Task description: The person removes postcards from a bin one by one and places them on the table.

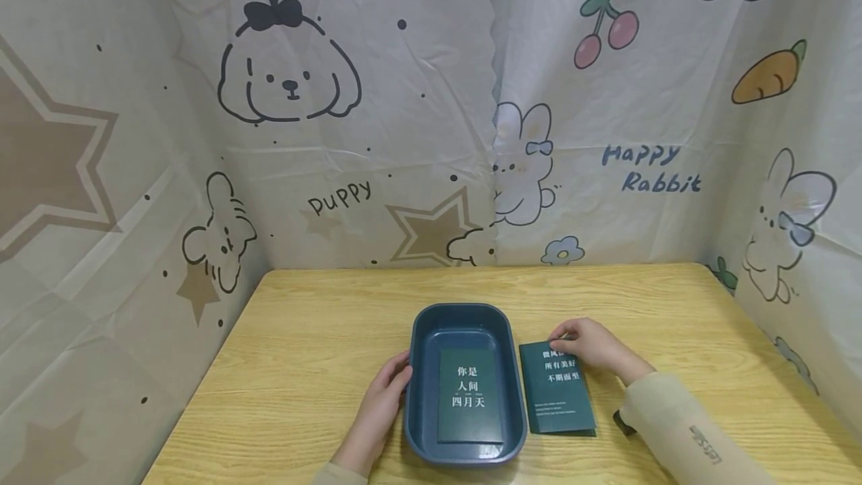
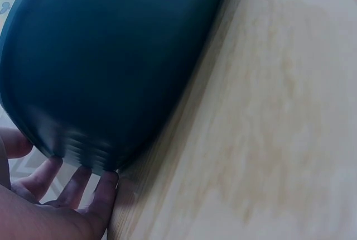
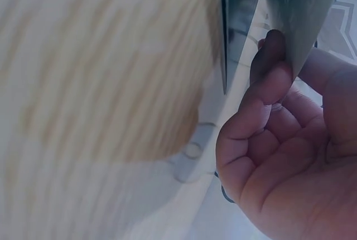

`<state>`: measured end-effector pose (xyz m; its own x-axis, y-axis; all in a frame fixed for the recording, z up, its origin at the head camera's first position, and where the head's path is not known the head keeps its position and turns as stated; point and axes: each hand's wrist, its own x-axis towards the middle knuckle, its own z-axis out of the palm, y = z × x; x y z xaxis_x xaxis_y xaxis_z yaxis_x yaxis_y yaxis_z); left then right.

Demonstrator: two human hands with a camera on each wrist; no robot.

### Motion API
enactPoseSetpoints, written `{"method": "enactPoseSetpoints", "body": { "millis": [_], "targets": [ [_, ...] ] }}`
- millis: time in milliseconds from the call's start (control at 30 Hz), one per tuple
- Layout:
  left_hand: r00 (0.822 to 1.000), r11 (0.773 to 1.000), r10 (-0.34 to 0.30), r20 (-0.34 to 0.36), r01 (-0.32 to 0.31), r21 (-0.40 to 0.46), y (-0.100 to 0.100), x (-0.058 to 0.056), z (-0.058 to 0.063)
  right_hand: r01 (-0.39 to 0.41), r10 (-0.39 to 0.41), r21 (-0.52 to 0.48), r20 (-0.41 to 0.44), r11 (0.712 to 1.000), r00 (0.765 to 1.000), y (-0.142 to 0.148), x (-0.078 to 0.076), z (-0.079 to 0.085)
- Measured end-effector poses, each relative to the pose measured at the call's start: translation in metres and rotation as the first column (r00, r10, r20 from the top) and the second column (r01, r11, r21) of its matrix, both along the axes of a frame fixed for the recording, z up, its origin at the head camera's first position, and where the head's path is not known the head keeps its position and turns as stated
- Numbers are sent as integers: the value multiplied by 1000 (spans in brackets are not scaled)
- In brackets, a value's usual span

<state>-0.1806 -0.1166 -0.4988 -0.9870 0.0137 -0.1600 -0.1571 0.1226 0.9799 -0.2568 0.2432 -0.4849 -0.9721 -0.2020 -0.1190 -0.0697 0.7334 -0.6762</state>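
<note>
A dark blue rectangular basin (image 1: 515, 395) stands on the table. Inside it lies a green booklet (image 1: 469, 421) with white Chinese characters. My left hand (image 1: 382, 406) is at the basin's left side. In the left wrist view its fingertips (image 2: 106, 181) touch the basin's outer wall (image 2: 111, 72). To the right of the basin is a second green booklet (image 1: 559, 399), also printed in white. My right hand (image 1: 592, 346) pinches this booklet's far edge between thumb and fingers. In the right wrist view the pinched cover (image 3: 304, 11) stands apart from the part beneath.
A small dark object (image 1: 624, 424) is partly hidden by my right sleeve (image 1: 687, 425). The wood-grain table (image 1: 303, 343) is bordered at the back and sides by a pale curtain (image 1: 417, 133) with cartoon prints.
</note>
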Motion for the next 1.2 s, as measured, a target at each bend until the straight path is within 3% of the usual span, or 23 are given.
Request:
{"method": "enactPoseSetpoints", "body": {
  "millis": [700,1200],
  "targets": [
    [1000,1000,-8,2,8,10,-1,-1,0,47,-36,120,-87,992,996,-8,2,1],
    [1000,1000,1,5,-1,11,0,-1,-1,86,-62,237,-107,968,992,-11,0,1]
  ]
}}
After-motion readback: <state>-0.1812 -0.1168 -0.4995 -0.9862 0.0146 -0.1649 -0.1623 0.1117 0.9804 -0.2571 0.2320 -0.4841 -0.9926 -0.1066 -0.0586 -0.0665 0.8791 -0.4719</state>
